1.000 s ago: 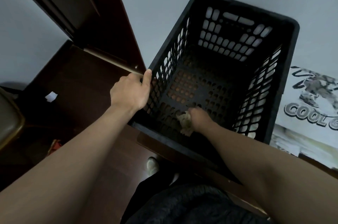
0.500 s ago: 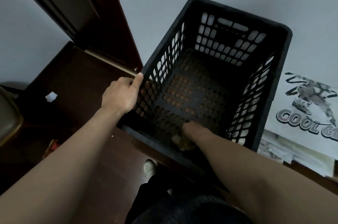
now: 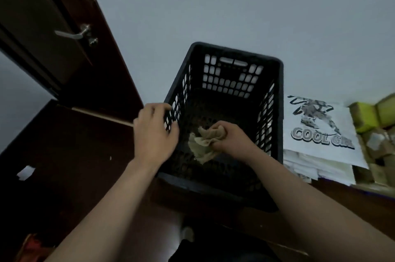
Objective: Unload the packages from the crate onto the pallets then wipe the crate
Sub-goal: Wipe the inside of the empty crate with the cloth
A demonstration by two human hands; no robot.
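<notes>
Right hand [image 3: 232, 140] clutches a bunched cloth [image 3: 203, 144] inside the crate [image 3: 279, 122]. Left hand [image 3: 155, 133] curls beside its wall; grip unclear.

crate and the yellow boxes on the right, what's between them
A stack of white packages, top one printed COOL GIRL, beside the crate, in the head view.

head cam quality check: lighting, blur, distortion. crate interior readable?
Head view: dim, bluish light, no glare; the crate floor is near black, barely readable. Left hand is motion-smeared; right hand and cloth are sharper. Wide-angle tilts the door, and the printed bag softens toward the right edge.
</notes>
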